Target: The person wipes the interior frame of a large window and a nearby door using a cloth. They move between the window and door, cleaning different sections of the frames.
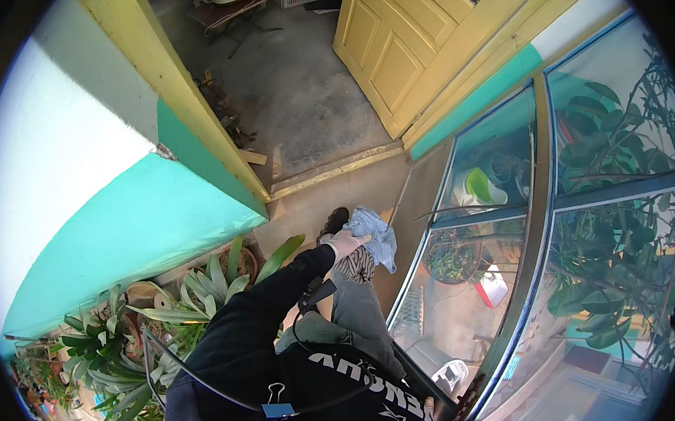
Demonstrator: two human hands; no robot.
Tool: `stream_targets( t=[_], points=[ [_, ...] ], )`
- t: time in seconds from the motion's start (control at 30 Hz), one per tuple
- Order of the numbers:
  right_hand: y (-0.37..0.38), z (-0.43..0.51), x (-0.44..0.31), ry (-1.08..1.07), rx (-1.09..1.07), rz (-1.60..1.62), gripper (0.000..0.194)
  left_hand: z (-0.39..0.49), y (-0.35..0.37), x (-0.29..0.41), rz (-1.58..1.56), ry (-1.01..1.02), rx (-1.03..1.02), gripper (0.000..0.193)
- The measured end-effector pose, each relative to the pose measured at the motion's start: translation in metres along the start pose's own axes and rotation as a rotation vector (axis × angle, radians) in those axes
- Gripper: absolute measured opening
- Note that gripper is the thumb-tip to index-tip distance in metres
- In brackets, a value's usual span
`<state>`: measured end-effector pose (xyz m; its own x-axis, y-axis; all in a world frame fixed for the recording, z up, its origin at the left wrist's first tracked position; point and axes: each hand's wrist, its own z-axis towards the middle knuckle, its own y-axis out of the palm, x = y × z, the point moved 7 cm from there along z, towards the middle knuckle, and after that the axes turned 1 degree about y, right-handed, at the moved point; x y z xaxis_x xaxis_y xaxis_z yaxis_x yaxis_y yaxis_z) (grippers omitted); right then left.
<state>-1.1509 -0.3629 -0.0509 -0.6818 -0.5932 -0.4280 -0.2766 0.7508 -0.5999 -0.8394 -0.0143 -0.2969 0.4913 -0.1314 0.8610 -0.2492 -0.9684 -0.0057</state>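
My left hand [349, 243], at the end of a black sleeve, grips a crumpled light-blue cloth [375, 236]. Just below the hand is a bunched zebra-striped fabric [357, 266], lying over the end of a grey trouser leg [354, 305]. A dark shoe [334, 221] shows beyond my wrist, on the concrete floor by the doorway. Beside the cloth, on the right, runs the low ledge [411, 207] under a glazed window partition [543, 166]. My right hand is out of view.
Potted plants [208, 289] crowd the left by a turquoise and white wall [137, 220]. Ahead, a yellow door [395, 50] stands open behind a raised threshold [340, 172]. A black cable [202, 380] crosses my front. Through the glass appear plants and a black-and-white shoe [449, 375].
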Motion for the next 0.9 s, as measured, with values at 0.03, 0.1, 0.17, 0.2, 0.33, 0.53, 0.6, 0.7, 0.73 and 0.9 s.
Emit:
stream_targets(
  t=[0.03, 0.1, 0.17, 0.2, 0.33, 0.53, 0.6, 0.7, 0.73, 0.9],
  points=[
    [0.008, 0.014, -0.008, 0.012, -0.007, 0.011, 0.037, 0.018, -0.004, 0.01, 0.051, -0.008, -0.025, 0.056],
    [0.019, 0.04, -0.028, 0.05, -0.011, 0.044, 0.036, 0.061, -0.014, 0.029, 0.128, -0.039, -0.093, 0.055],
    [0.025, 0.066, -0.056, 0.082, 0.0, 0.077, 0.036, 0.101, -0.027, 0.047, 0.118, -0.04, -0.129, 0.059],
    [0.026, 0.079, -0.071, 0.1, 0.01, 0.093, 0.035, 0.121, -0.038, 0.062, 0.112, 0.001, -0.124, 0.063],
    [0.024, 0.12, -0.138, 0.186, 0.042, 0.159, 0.034, 0.207, -0.088, 0.125, 0.173, -0.116, -0.054, 0.07],
    [0.003, 0.155, -0.225, 0.247, 0.086, 0.255, 0.032, 0.286, -0.202, 0.203, 0.158, -0.146, 0.04, 0.065],
    [-0.004, 0.164, -0.247, 0.25, 0.099, 0.287, 0.031, 0.294, -0.241, 0.213, 0.083, -0.222, 0.059, 0.069],
    [-0.009, 0.177, -0.275, 0.252, 0.122, 0.336, 0.031, 0.306, -0.308, 0.239, 0.322, -0.146, 0.13, 0.074],
    [-0.011, 0.183, -0.282, 0.256, 0.126, 0.355, 0.03, 0.309, -0.328, 0.242, 0.287, -0.135, 0.178, 0.074],
    [-0.002, 0.216, -0.327, 0.295, 0.148, 0.422, 0.029, 0.346, -0.441, 0.238, 0.279, -0.265, 0.202, 0.08]
  ],
)
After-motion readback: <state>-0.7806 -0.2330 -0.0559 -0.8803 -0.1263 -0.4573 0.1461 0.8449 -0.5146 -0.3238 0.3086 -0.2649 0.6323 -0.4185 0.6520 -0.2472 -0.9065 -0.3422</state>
